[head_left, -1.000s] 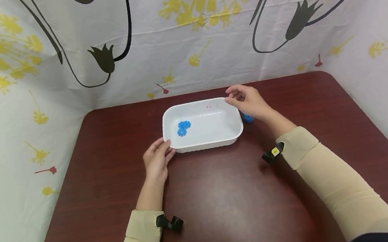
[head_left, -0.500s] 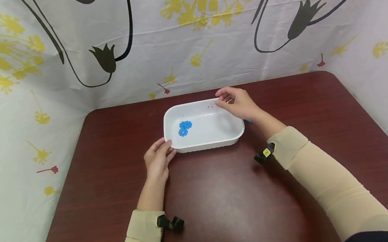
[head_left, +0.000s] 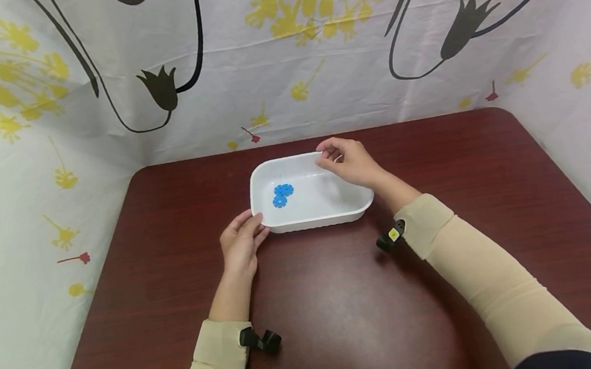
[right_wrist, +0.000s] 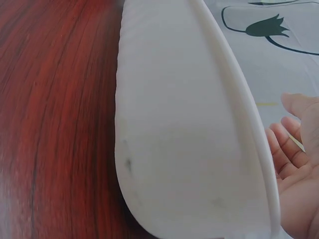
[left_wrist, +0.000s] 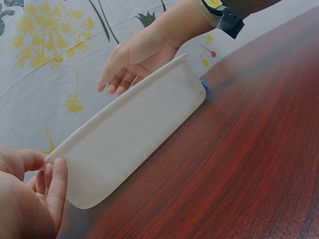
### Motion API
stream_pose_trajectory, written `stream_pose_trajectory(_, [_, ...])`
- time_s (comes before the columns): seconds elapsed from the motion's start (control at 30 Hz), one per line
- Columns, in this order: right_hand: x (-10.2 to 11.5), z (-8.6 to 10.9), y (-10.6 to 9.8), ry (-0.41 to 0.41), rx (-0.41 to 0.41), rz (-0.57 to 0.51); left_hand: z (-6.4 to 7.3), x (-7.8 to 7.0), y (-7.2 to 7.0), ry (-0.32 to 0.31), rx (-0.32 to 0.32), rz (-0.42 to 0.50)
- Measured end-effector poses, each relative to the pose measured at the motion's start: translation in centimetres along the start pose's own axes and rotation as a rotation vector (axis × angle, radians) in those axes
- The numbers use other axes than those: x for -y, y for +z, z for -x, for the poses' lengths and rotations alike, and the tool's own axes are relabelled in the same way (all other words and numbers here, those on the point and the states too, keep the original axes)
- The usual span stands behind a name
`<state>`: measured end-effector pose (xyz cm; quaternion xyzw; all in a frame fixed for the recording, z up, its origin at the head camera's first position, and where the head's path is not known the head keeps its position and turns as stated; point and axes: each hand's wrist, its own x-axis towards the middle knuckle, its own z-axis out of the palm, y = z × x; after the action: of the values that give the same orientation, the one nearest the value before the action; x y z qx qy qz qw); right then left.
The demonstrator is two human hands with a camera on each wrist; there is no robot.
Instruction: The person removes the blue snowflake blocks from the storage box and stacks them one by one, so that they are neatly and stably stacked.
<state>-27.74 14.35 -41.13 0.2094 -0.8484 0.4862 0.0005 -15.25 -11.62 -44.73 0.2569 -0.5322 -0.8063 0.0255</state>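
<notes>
A white rectangular plastic tray [head_left: 312, 218] sits on the table with a small cluster of blue notched discs [head_left: 282, 193] in its left half. My left hand [head_left: 240, 246] pinches the tray's near left corner between thumb and fingers, also visible in the left wrist view. Over the far right part of the tray hovers my right hand [head_left: 349, 161], its fingers loosely bent, with nothing seen between them. The right wrist view shows that hand's relaxed fingers [right_wrist: 286, 149] beyond the rim. Another blue disc [left_wrist: 204, 84] shows past the tray's right end in the left wrist view; the head view hides it.
The dark red-brown wooden table [head_left: 329, 312] extends in front of the tray and to both sides. Behind it hangs a white cloth [head_left: 288, 108] with yellow and grey flower prints. Each cuff carries a black strap device [head_left: 261, 339].
My right hand has shifted left from the tray's far right corner to above its inside. The blue disc beside the tray has become covered in the head view. My left hand keeps its place.
</notes>
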Motion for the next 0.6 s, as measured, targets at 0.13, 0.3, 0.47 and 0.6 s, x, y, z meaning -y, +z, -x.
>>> stream_pose_trajectory(0.13, [0.2,-0.3,0.6,0.013,0.015,-0.007,0.0,0.0,0.0,-0.003,-0.008,-0.009])
stream_pose_trajectory(0.3, [0.3,-0.6,1.3,0.018,0.032,-0.003,0.1,-0.1,0.2,-0.029,-0.008,-0.002])
stream_pose_trajectory(0.47, [0.6,-0.9,2.0,0.015,0.058,0.008,0.2,-0.2,0.2,-0.043,-0.009,0.01])
stream_pose_trajectory(0.6, [0.8,-1.3,2.6,0.011,0.08,0.016,0.2,-0.3,0.2,-0.037,-0.003,0.015])
